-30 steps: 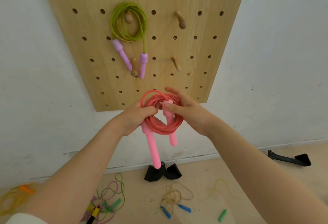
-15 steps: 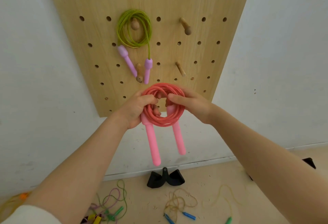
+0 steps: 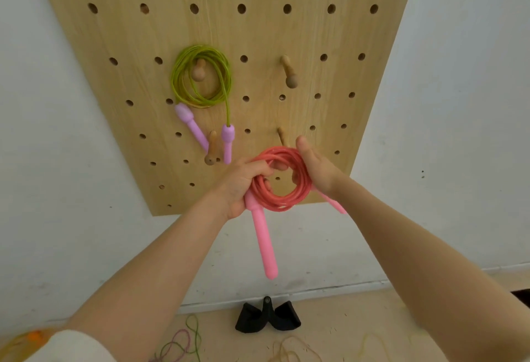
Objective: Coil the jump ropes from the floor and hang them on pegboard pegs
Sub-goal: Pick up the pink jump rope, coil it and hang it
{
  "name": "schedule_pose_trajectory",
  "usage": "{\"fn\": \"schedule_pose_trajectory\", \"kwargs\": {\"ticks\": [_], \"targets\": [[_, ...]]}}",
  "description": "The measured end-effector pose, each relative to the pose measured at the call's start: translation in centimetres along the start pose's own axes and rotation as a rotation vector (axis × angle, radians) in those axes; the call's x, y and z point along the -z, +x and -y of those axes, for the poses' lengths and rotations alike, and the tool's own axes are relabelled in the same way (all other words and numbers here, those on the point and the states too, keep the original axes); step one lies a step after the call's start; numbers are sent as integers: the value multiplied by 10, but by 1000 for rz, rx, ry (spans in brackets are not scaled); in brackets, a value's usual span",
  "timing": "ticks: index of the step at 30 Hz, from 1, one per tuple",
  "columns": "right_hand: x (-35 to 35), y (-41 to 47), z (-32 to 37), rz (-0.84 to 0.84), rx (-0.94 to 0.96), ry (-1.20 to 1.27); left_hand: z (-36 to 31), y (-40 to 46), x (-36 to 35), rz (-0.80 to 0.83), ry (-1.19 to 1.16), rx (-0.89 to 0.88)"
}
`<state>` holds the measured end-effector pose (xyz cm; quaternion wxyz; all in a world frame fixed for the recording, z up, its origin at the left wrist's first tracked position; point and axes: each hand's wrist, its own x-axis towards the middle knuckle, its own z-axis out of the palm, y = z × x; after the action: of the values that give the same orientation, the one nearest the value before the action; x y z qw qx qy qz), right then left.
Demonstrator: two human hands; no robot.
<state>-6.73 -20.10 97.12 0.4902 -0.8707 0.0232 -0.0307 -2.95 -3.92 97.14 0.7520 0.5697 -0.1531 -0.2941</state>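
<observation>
Both hands hold a coiled pink jump rope [image 3: 282,201] in front of the lower part of the wooden pegboard [image 3: 258,31]. My left hand [image 3: 241,183] grips the coil's left side, with one pink handle [image 3: 263,244] hanging straight down. My right hand [image 3: 317,166] holds the coil's right side; the second pink handle [image 3: 334,204] sticks out below it. A wooden peg [image 3: 282,135] pokes out just above the coil, partly hidden by my right thumb. A green rope with purple handles [image 3: 200,74] hangs coiled on an upper-left peg.
A bare peg [image 3: 289,74] stands at upper right and another peg [image 3: 211,149] between the purple handles. On the floor lie a black bracket [image 3: 268,320], tangled green and purple ropes [image 3: 183,341], a tan rope [image 3: 295,350] and an orange one [image 3: 31,337].
Both hands have lifted the pink coil up and to the right, from below the pegboard's edge to just under the lower-right peg. The right handle has swung out to the right.
</observation>
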Motion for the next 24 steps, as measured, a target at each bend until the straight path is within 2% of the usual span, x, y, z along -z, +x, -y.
{"fn": "schedule_pose_trajectory", "kwargs": {"ticks": [2, 3, 7, 8, 11, 13, 15, 20, 24], "targets": [[16, 10, -4, 181, -109, 44, -1, 12, -4, -29, -25, 9], [26, 14, -3, 229, -99, 21, -6, 18, -4, -49, -32, -6], [64, 30, 8, 188, 43, 163, -40, 40, -5, -74, 71, -117], [70, 33, 13, 192, 104, 171, -48, 43, -7, -51, 148, -117], [79, 43, 31, 205, 298, -33, -62, 54, -20, -15, 508, -130], [83, 49, 37, 148, 392, -127, -69, 59, -26, -82, 586, -208], [90, 57, 37, 46, 463, -120, -77, 61, -26, -153, 584, -290], [101, 75, 33, -114, 582, -174, -87, 66, -22, -10, 649, -265], [102, 82, 42, -184, 668, -174, -91, 77, -18, -159, 674, -576]]}}
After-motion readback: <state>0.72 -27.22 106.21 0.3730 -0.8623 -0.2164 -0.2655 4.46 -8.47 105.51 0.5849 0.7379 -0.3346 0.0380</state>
